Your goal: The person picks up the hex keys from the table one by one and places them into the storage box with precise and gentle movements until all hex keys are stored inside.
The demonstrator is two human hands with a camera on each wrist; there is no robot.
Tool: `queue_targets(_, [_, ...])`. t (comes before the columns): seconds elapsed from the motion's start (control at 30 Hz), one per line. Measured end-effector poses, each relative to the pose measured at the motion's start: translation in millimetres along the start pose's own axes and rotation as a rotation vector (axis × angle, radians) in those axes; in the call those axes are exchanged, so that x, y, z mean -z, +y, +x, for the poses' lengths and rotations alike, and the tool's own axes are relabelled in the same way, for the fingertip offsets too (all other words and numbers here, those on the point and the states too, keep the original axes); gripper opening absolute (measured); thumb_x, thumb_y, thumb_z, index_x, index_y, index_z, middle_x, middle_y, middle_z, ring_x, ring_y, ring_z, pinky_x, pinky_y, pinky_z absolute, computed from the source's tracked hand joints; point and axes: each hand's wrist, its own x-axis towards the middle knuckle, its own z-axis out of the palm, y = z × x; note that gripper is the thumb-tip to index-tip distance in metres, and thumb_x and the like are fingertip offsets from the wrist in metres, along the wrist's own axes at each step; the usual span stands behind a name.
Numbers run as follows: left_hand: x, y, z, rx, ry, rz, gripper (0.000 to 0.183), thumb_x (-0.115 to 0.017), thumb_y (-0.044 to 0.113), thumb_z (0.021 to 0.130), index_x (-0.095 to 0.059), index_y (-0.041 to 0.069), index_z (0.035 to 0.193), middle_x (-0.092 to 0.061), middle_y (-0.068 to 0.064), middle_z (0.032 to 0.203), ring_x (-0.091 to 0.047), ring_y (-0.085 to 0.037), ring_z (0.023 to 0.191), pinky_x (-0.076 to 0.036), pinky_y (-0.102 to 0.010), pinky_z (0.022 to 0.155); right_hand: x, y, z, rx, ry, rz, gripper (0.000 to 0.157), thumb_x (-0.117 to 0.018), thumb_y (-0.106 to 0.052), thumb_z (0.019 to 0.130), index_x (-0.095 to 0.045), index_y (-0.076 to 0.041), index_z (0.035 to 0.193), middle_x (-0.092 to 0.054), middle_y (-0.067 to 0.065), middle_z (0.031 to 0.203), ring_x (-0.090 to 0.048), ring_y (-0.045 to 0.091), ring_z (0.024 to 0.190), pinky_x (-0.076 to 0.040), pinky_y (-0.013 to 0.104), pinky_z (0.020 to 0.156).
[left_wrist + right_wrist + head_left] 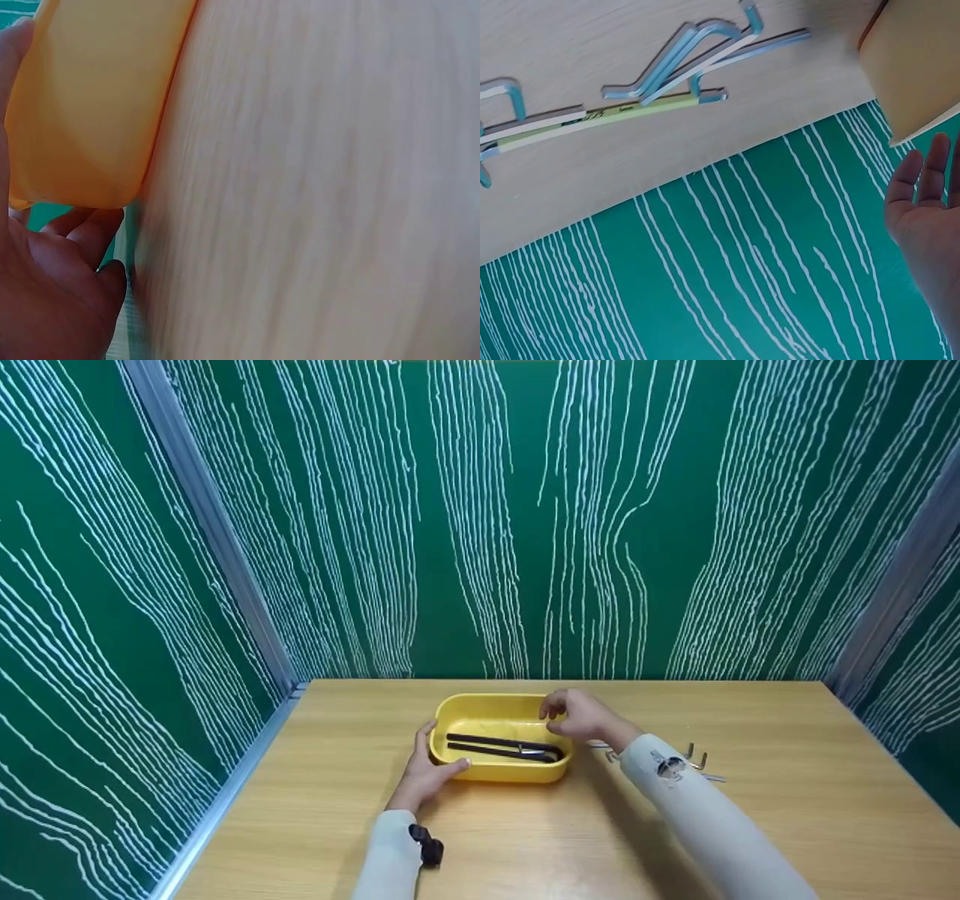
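Observation:
My left hand (pixel 427 769) grips the left end of a yellow plastic tub (pixel 499 772), its thumb over the front rim and fingers round the end wall. In the left wrist view, the tub's side (pixel 105 97) stands between thumb and fingers. Inside lie two long black bars (pixel 484 744) whose right ends bend, with a small silver piece (pixel 534 751) among them. My right hand (pixel 581 716) hovers over the tub's back right corner, fingers loosely bent. The right wrist view has this hand's fingers (pixel 934 169) close to the rim with nothing held.
Right of the tub, partly behind my right forearm, several silver hex keys (pixel 682 64) lie on the wooden table (pixel 510 840). A yellow-green strip (pixel 607 118) with dark markings lies among them. Green walls (pixel 465 510) with white wavy lines rise at the back and sides.

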Motion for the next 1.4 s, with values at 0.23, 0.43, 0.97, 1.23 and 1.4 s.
queue_targets(0.23, [0.6, -1.3, 0.7, 0.007, -0.001, -0.001, 0.101, -0.078, 0.046, 0.054, -0.018, 0.035, 0.134, -0.035, -0.014, 0.136, -0.034, -0.026, 0.123, -0.024, -0.042, 0.102, 6.5, 6.1, -2.8, -0.034, 0.001, 0.005, 0.011, -0.063, -0.016, 0.073, -0.062, -0.021, 0.082, -0.058, 0.000, 0.085, -0.052, 0.024, 0.083, -0.042, 0.031, 0.071])
queue_targets(0.43, [1.5, -1.6, 2.2, 0.005, -0.006, -0.008, 0.101, -0.078, 0.048, 0.053, -0.018, 0.036, 0.133, -0.036, -0.012, 0.135, -0.036, -0.024, 0.121, -0.025, -0.042, 0.102, 12.3, 16.7, -6.2, -0.008, 0.026, -0.010, 0.015, -0.062, -0.012, 0.070, -0.063, -0.013, 0.085, -0.058, 0.002, 0.083, -0.052, 0.022, 0.079, -0.042, 0.030, 0.068])
queue_targets(0.97, [1.8, -4.9, 1.1, -0.021, -0.016, -0.027, 0.103, -0.078, 0.047, 0.054, -0.017, 0.032, 0.135, -0.034, -0.011, 0.137, -0.036, -0.024, 0.122, -0.024, -0.043, 0.102, 16.9, 37.6, -18.9, -0.030, 0.055, -0.157, 0.011, -0.062, -0.018, 0.072, -0.064, -0.018, 0.082, -0.058, -0.001, 0.078, -0.049, 0.014, 0.070, -0.041, 0.028, 0.060])
queue_targets(1.23, [0.5, -3.5, 1.4, 0.032, -0.010, -0.021, 0.102, -0.077, 0.051, 0.051, -0.017, 0.039, 0.133, -0.030, -0.007, 0.140, -0.032, -0.022, 0.125, -0.021, -0.045, 0.104, 17.1, 48.6, -25.0, -0.136, 0.007, -0.207, 0.014, -0.063, -0.025, 0.071, -0.064, -0.017, 0.083, -0.058, -0.001, 0.078, -0.050, 0.015, 0.068, -0.041, 0.029, 0.056])
queue_targets(1.4, [-0.3, -2.9, 1.8, 0.047, -0.010, -0.010, 0.103, -0.077, 0.053, 0.050, -0.017, 0.040, 0.133, -0.028, -0.007, 0.141, -0.030, -0.024, 0.126, -0.020, -0.047, 0.103, 12.0, 57.8, -29.2, -0.212, -0.019, -0.179, 0.016, -0.068, -0.028, 0.071, -0.064, -0.017, 0.082, -0.057, 0.000, 0.076, -0.050, 0.016, 0.067, -0.041, 0.028, 0.054])
